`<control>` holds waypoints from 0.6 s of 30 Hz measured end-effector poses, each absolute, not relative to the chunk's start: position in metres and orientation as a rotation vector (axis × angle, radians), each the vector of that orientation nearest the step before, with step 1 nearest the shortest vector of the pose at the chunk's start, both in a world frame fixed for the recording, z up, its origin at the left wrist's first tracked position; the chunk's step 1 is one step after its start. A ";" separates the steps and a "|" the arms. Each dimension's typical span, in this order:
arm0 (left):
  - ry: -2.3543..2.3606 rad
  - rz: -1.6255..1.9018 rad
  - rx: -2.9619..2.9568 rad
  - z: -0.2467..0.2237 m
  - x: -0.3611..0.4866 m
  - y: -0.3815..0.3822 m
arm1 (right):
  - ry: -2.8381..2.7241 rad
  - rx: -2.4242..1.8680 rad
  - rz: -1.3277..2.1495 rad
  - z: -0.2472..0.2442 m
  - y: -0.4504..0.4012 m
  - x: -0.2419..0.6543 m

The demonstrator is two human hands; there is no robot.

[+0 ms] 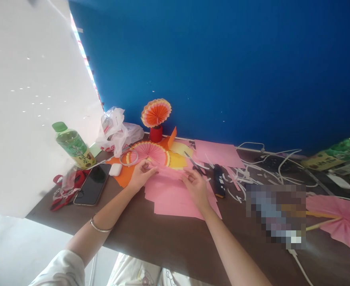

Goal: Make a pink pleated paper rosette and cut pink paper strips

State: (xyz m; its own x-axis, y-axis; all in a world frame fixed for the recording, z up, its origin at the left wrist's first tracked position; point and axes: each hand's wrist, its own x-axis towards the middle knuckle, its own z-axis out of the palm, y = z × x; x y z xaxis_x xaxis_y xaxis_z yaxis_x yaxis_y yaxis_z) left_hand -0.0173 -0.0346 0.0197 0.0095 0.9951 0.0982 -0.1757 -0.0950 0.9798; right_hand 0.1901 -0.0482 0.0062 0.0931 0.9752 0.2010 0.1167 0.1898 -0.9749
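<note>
My left hand point(141, 174) and my right hand point(195, 182) pinch the two ends of a narrow pink paper strip point(170, 172), stretched between them above a stack of pink paper sheets point(177, 198). Behind my left hand lies a pink pleated paper fan point(149, 153) with a yellow edge. Just beyond my right hand rest black scissors point(196, 163). Orange paper point(124, 176) and yellow paper point(177, 160) stick out around the stack. An orange pleated fan point(156, 113) stands upright in a red holder point(156, 134) at the back.
To the left are a green-capped bottle point(73, 145), a phone point(93, 185), a white case point(115, 170), a red strap point(70, 188) and a plastic bag point(115, 131). White cables and paper scraps point(240, 178) lie right, near a dark tool point(219, 180) and a large pink fan point(346, 222).
</note>
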 end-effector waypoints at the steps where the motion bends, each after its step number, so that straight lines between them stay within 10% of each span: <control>1: 1.019 1.352 1.156 0.020 -0.017 -0.035 | -1.316 -1.203 0.936 0.007 -0.049 0.189; 18: 1.208 1.095 1.652 0.008 -0.026 -0.031 | -1.494 -1.325 0.686 0.006 -0.048 0.194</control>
